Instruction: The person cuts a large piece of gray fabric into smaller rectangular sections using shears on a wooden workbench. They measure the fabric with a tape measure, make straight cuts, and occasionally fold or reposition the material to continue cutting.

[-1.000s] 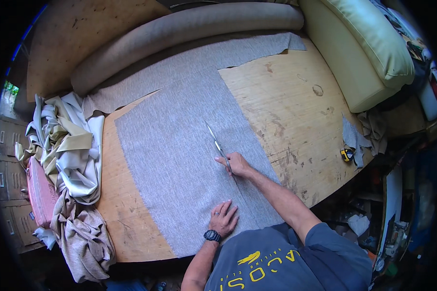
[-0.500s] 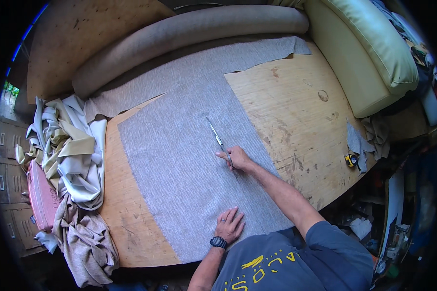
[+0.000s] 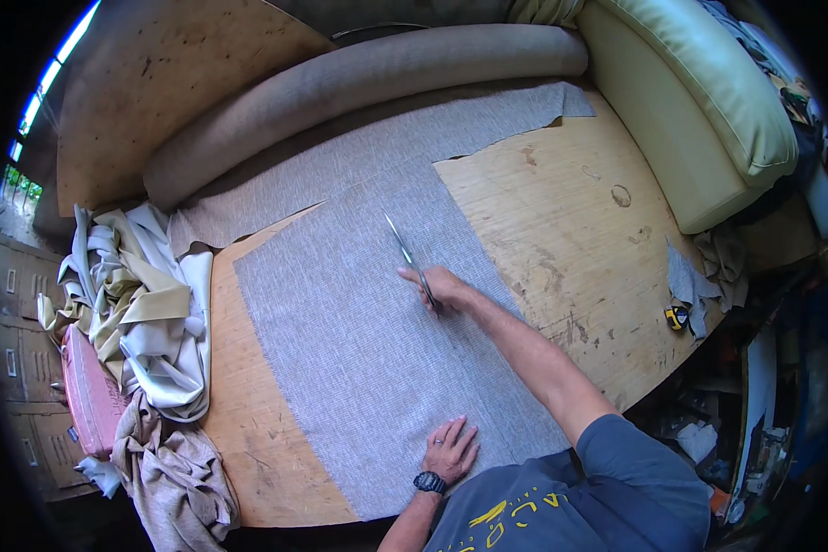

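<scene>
A pair of metal scissors [image 3: 399, 239] is gripped in my right hand [image 3: 442, 287], its blades together and pointing away and a little left. They are over the middle of a grey woven fabric piece [image 3: 331, 322]; I cannot tell whether they touch it. My left hand [image 3: 450, 451] lies flat near the fabric's close edge, fingers spread, holding nothing. Beyond this piece, a strip of similar fabric [image 3: 377, 138] runs from a large fabric roll [image 3: 368, 87] at the back.
The wooden table [image 3: 570, 239] bears stains and marks. Heaped cloths [image 3: 156, 322] and a pink padded item [image 3: 92, 391] crowd the left. A cream cushioned furniture piece [image 3: 690, 120] stands at back right. By the right edge lie a yellow tape measure [image 3: 676, 317] and fabric scraps [image 3: 688, 276].
My right hand has moved the scissors slightly farther away and to the left over the fabric. My left hand stays flat in place. The whole view has shifted a little.
</scene>
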`<state>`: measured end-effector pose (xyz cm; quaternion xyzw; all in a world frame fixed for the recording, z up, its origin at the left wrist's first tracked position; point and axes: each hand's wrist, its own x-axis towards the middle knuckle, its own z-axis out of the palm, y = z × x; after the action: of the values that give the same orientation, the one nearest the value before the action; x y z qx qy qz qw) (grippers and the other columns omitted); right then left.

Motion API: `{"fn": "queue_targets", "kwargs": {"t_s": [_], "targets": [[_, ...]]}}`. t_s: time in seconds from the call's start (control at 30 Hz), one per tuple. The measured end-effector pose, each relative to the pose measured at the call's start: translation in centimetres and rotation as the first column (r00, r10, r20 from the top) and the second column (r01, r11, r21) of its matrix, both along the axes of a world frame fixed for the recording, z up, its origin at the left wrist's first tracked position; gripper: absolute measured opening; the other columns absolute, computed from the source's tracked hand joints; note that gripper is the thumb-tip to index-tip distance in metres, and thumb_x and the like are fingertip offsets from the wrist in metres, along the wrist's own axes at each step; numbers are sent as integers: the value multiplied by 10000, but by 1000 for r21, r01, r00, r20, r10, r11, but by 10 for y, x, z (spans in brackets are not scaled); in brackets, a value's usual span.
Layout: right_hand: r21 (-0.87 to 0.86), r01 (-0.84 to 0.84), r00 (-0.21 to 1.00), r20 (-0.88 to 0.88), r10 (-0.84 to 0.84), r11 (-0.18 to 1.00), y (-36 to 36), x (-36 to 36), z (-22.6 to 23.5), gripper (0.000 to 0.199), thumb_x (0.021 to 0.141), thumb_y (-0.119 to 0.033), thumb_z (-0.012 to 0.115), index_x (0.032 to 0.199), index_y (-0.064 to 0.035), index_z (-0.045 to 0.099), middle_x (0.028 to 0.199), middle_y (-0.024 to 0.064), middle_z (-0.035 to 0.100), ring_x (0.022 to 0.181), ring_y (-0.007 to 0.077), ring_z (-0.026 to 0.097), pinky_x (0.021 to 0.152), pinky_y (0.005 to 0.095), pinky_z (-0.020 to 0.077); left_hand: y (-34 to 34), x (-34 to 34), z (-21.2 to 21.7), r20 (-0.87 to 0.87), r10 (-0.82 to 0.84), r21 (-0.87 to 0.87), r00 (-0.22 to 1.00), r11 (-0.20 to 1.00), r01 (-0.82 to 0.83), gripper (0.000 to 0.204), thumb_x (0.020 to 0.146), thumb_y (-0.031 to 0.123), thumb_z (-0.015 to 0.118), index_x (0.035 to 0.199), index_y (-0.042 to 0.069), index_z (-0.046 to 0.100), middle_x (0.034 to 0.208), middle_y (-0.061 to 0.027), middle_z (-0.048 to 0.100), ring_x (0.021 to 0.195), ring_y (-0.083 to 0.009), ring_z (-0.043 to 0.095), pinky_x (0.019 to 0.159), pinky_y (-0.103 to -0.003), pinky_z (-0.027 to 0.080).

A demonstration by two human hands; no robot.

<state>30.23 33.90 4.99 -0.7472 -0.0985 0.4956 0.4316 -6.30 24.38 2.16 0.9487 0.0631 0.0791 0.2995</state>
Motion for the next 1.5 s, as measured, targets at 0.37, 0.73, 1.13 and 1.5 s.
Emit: {"fn": "queue_targets", "kwargs": {"t_s": [0.37,0.73,1.13,1.5], "targets": [[-15,19,1000,-13,-19,1000,33,30,-5,616,904,-609,716,691,-41,604,608,67,601,501,186,594,486,376,488,-1,-1,-3,-8,-5,-7,1000,1000,5,437,853,303,776,1260,161,706,1405,-101,604,1267,-278,568,1070,-447,414],[15,-25,989,147,23,1000,57,56,-14,648,874,-667,713,676,-60,601,652,69,627,539,173,605,501,382,488,0,1,-6,-17,-9,-14,1000,1000,9,447,850,306,781,1266,164,705,1402,-97,607,1270,-267,573,1064,-437,416],[227,41,940,323,-115,973,72,67,9,567,881,-592,751,677,-74,642,612,42,634,520,144,620,521,334,519,-2,-4,-9,32,-18,12,999,1000,17,449,857,338,761,1260,146,708,1396,-120,609,1247,-307,584,1078,-459,423],[239,10,997,67,-27,971,-213,-191,42,409,969,-407,728,768,-66,624,590,-19,551,535,70,539,494,270,452,0,-12,-3,127,-8,-82,992,996,19,399,844,254,750,1209,102,696,1373,-160,604,1290,-343,558,1100,-504,401]]}}
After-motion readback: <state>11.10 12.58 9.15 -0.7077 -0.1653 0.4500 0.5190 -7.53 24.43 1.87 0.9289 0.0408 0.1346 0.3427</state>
